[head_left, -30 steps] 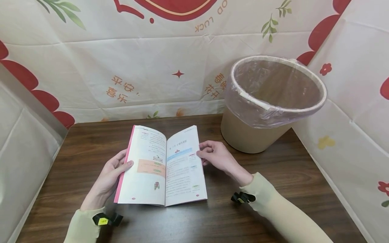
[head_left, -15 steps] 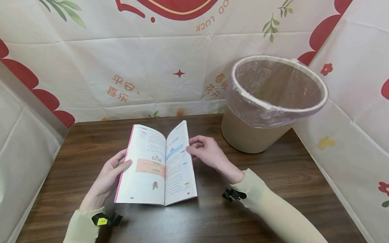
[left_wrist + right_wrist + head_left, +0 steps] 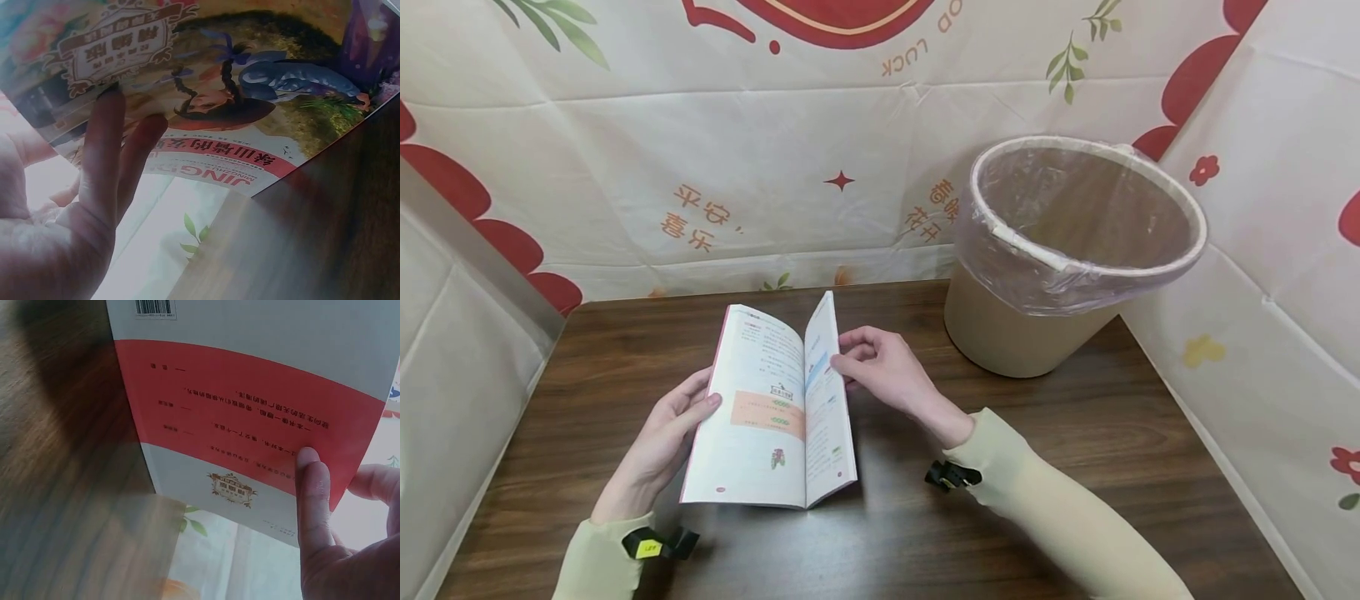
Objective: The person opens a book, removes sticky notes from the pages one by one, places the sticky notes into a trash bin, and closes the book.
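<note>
A paperback book (image 3: pixel 752 450) stands partly open over the table, its printed pages facing the head camera. My left hand (image 3: pixel 662 437) holds the left edge, thumb on the page and fingers behind. In the left wrist view those fingers lie against the illustrated front cover (image 3: pixel 269 81). My right hand (image 3: pixel 887 375) pinches the right edge between thumb and fingers, with that half of the book swung steeply up. The right wrist view has fingertips on the red and white back cover (image 3: pixel 250 400), near a printed emblem.
A beige waste bin (image 3: pixel 1022 333) with a clear plastic liner stands at the back right of the dark wooden table (image 3: pixel 925 542). Printed cloth (image 3: pixel 775 167) hangs behind and along both sides.
My right hand has moved left, swinging the right half of the book up and toward the left half. The left hand stays nearly in place on its edge.
</note>
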Demonstrator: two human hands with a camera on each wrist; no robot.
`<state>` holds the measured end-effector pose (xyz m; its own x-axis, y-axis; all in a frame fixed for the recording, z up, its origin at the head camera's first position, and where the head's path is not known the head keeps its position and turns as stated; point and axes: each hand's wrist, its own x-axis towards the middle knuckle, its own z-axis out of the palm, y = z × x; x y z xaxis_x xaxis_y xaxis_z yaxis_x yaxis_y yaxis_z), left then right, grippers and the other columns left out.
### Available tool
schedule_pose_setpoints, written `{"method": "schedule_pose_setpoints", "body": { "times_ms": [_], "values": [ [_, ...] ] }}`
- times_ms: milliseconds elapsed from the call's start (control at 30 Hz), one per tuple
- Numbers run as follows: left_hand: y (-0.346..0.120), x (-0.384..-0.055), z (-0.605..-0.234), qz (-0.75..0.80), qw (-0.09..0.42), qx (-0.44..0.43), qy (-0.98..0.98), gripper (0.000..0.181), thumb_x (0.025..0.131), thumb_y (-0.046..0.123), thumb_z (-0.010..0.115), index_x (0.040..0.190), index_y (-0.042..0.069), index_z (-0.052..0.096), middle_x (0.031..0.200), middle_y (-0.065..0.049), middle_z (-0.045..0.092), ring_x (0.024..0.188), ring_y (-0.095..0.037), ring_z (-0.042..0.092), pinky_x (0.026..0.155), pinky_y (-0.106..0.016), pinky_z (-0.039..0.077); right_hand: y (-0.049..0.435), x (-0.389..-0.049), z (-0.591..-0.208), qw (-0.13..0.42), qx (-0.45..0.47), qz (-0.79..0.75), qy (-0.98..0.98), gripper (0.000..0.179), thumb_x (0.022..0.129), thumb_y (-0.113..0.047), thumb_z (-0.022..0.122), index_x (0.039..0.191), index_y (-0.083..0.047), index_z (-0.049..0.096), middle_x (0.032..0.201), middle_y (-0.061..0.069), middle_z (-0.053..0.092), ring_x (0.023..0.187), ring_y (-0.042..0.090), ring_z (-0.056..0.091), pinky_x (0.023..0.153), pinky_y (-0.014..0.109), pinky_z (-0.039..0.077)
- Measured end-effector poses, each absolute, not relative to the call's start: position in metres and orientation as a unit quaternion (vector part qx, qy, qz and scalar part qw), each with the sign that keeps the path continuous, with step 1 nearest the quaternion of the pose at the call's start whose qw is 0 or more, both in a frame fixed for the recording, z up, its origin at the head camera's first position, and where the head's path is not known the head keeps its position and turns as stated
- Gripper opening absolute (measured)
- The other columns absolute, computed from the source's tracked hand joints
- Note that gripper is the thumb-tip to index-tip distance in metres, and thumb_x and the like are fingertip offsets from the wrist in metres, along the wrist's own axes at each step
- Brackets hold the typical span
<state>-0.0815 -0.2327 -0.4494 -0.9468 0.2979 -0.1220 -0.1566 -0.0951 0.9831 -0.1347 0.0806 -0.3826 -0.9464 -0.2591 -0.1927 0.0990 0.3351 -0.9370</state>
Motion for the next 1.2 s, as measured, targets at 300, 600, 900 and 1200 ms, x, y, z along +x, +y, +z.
{"method": "schedule_pose_setpoints", "body": {
  "times_ms": [300,600,900,1200],
  "values": [
    [-0.235,-0.081,-0.450,0.740,0.154,0.059,0.652,0.035,0.111,0.013,0.048,0.142,0.031,0.051,0.123,0.019,0.076,0.103,-0.004,0.077,0.079,-0.024,0.064,0.055,-0.135,-0.376,0.156,-0.085,-0.556,0.812,0.043,0.095,-0.016,0.071,0.135,-0.004,0.063,0.097,0.016,0.080,0.082,0.036,0.079,0.065,0.023,0.059],
    [-0.234,-0.079,-0.447,0.738,0.155,0.062,0.654,0.035,0.112,0.014,0.046,0.141,0.033,0.051,0.122,0.018,0.076,0.102,-0.004,0.077,0.079,-0.025,0.065,0.029,-0.132,-0.370,0.108,-0.130,-0.506,0.846,0.042,0.092,-0.020,0.072,0.131,-0.003,0.067,0.091,0.010,0.080,0.066,0.013,0.071,0.060,0.018,0.046],
    [-0.234,-0.078,-0.448,0.742,0.159,0.082,0.647,0.036,0.112,0.013,0.044,0.140,0.034,0.052,0.124,0.016,0.076,0.106,-0.005,0.077,0.081,-0.026,0.065,0.011,-0.128,-0.366,0.094,-0.139,-0.471,0.866,0.038,0.093,-0.024,0.074,0.126,-0.006,0.070,0.083,0.001,0.074,0.063,0.004,0.058,0.057,0.018,0.044],
    [-0.234,-0.078,-0.451,0.749,0.160,0.100,0.636,0.040,0.112,0.011,0.042,0.142,0.034,0.055,0.127,0.015,0.075,0.109,-0.005,0.076,0.084,-0.025,0.064,-0.008,-0.127,-0.366,0.090,-0.155,-0.420,0.890,0.038,0.094,-0.029,0.071,0.126,-0.009,0.070,0.073,-0.007,0.071,0.065,0.001,0.060,0.058,0.017,0.047]
  ]
}}
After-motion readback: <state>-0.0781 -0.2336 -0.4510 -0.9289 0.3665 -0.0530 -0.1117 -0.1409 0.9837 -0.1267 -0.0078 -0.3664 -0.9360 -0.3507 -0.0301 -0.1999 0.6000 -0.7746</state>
